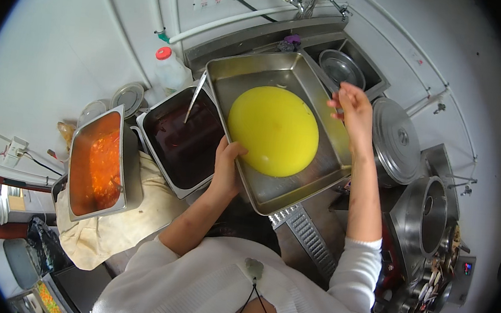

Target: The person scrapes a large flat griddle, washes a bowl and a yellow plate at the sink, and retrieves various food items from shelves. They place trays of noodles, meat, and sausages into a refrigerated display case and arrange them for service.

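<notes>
My left hand (229, 163) grips the left rim of a deep rectangular metal tray (269, 194), its thumb over the edge and against a smooth, round yellow mass (275, 131) lying in the tray. That mass is glossy and thick; its material is hard to tell. Above the tray's right rim hangs my right hand (352, 109), fingers loosely bent and apart, with nothing visible in it. To the left of the tray stands a metal food pan (206, 180) of dark liquid (179, 145), a metal utensil handle (195, 97) leaning in it.
A pan of orange-red food (97, 171) sits left on beige cloth (144, 223). Behind are a red-capped plastic jug (170, 69) and a sink (377, 85) with a metal bowl (342, 70). At right stand a lidded pot (394, 138) and a large metal vessel (421, 218). A slotted drain cover (312, 239) shows below.
</notes>
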Tool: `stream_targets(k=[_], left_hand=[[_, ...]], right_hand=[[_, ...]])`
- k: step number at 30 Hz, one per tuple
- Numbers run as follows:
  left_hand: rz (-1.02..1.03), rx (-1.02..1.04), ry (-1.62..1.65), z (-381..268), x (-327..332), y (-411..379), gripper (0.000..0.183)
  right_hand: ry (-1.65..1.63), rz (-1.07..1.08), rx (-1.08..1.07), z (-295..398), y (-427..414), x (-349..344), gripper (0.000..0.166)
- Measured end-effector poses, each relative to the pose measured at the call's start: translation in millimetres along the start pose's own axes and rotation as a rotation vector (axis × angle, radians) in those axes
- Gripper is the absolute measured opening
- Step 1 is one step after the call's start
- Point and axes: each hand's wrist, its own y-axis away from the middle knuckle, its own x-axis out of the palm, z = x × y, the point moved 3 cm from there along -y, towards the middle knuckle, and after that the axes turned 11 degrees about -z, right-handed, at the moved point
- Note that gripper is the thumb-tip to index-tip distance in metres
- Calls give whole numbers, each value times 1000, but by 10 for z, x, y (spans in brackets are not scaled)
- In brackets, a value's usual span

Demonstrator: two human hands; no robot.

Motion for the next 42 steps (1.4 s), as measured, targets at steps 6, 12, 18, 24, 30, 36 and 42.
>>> stream_targets(k=[6,12,18,24,30,36,42], left_hand=[[-39,-6,30,360,518,-937,31],[-81,22,50,721,1177,-2024,31],[-149,34,58,943,1634,-2912,30],[-175,2,41,1106,1964,-3611,28],[-166,-54,33,1239,2190,-3988,26],[-149,-61,44,1263,2323,-4138,16],[-141,-68,22,1276,2363,-4151,16]], right_hand=[[93,32,-219,-365,-2045,514,58],[116,-137,-490,-690,-3908,1192,55],[-69,201,-566,-669,-4502,1347,25],[-133,447,-538,-773,-5052,1232,20],[-192,392,-426,-1004,-5214,1135,28],[280,401,-1086,-1756,-4012,958,29],[567,459,-1022,-1802,-4171,1245,37]])
